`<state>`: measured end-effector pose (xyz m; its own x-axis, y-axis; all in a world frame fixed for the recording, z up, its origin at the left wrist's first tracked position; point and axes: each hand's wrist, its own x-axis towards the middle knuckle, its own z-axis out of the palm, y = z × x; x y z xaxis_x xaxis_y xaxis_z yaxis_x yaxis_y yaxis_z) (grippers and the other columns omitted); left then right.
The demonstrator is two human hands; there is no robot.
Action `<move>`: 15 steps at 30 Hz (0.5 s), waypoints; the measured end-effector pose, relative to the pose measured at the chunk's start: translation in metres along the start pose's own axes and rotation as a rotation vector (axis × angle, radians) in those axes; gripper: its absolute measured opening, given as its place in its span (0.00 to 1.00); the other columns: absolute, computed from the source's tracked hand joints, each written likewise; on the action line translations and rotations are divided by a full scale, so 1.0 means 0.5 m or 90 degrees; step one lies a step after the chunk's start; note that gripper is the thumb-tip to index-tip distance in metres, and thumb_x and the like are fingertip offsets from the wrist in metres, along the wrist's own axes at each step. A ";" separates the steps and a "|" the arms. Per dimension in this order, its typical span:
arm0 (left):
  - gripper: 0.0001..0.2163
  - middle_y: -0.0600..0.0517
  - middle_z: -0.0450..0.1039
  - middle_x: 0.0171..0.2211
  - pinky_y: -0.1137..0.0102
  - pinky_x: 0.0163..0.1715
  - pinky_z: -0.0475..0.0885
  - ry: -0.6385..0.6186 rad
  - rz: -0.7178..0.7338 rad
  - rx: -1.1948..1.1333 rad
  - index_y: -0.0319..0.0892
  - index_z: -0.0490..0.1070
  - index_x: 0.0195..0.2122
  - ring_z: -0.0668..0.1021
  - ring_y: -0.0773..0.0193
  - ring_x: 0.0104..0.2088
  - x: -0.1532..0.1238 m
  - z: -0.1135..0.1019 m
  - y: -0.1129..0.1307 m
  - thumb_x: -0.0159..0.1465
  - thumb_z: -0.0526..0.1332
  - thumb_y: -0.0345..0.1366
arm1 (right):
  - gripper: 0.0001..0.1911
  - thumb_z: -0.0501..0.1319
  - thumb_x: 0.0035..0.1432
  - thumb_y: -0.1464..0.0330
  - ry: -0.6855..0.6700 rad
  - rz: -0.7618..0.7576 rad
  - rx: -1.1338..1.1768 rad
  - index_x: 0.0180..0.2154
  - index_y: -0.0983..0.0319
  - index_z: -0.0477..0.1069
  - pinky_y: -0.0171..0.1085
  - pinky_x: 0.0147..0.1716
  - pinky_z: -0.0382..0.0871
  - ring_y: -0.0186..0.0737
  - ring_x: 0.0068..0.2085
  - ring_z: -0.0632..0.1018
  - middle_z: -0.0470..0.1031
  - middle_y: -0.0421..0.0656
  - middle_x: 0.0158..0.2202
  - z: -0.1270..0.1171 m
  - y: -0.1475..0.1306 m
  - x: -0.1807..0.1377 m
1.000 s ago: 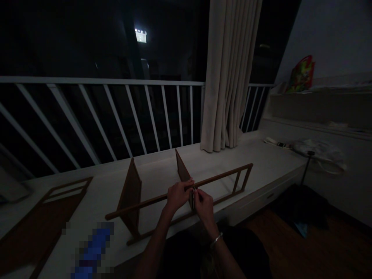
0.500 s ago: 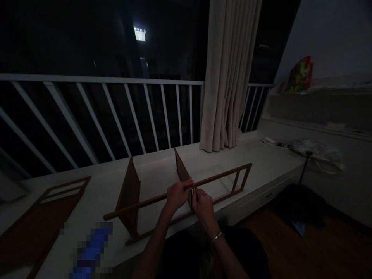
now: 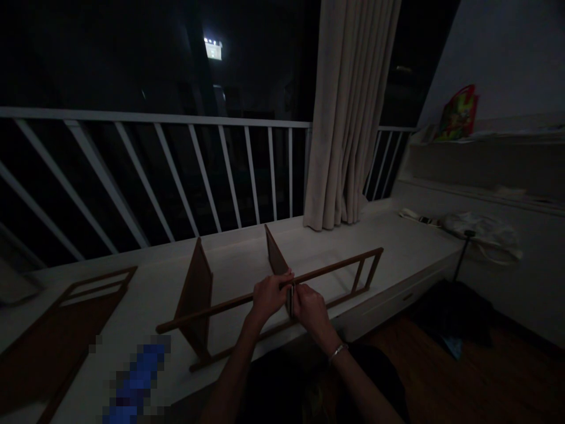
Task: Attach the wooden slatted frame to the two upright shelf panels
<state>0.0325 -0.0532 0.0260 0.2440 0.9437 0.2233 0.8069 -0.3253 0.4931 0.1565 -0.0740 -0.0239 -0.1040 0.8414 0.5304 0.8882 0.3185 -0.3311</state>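
Observation:
A brown wooden rack frame (image 3: 229, 304) lies on its side on the white ledge, with two shelf panels standing up from it. My left hand (image 3: 270, 295) is closed around its upper rail, near where the middle panel (image 3: 274, 253) meets it. Just right of that, my right hand (image 3: 310, 309) is closed in a pinch against the joint below the rail. A small pale sliver shows by its fingertips, too dim to name. The left panel (image 3: 194, 291) stands apart from both hands.
Another brown wooden panel with slats (image 3: 66, 330) lies at the left, beside a blurred blue thing (image 3: 139, 374). Behind the ledge (image 3: 397, 235) run a white railing (image 3: 154, 119) and a beige curtain (image 3: 348, 118). A pale bag (image 3: 481, 229) lies at the right.
My right wrist and forearm have swung a little to the right, and the hand has turned at the joint. My left hand stays in place on the rail.

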 end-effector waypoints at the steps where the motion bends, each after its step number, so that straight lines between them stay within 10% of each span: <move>1: 0.14 0.64 0.64 0.48 0.72 0.43 0.64 0.004 0.005 0.002 0.57 0.66 0.43 0.69 0.66 0.47 0.000 0.002 -0.002 0.56 0.54 0.38 | 0.11 0.45 0.57 0.72 0.006 0.002 0.013 0.30 0.64 0.64 0.31 0.29 0.57 0.34 0.29 0.71 0.69 0.44 0.27 0.003 0.001 -0.001; 15: 0.13 0.64 0.64 0.48 0.72 0.42 0.65 0.020 0.024 0.005 0.58 0.66 0.43 0.69 0.67 0.47 0.001 0.008 -0.009 0.56 0.54 0.39 | 0.14 0.43 0.59 0.68 0.087 0.032 0.320 0.32 0.63 0.65 0.33 0.32 0.60 0.35 0.31 0.69 0.68 0.43 0.30 0.022 0.000 -0.003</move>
<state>0.0311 -0.0510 0.0208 0.2570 0.9285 0.2680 0.8021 -0.3596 0.4768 0.1518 -0.0704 -0.0333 0.0228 0.8071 0.5899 0.5631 0.4772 -0.6746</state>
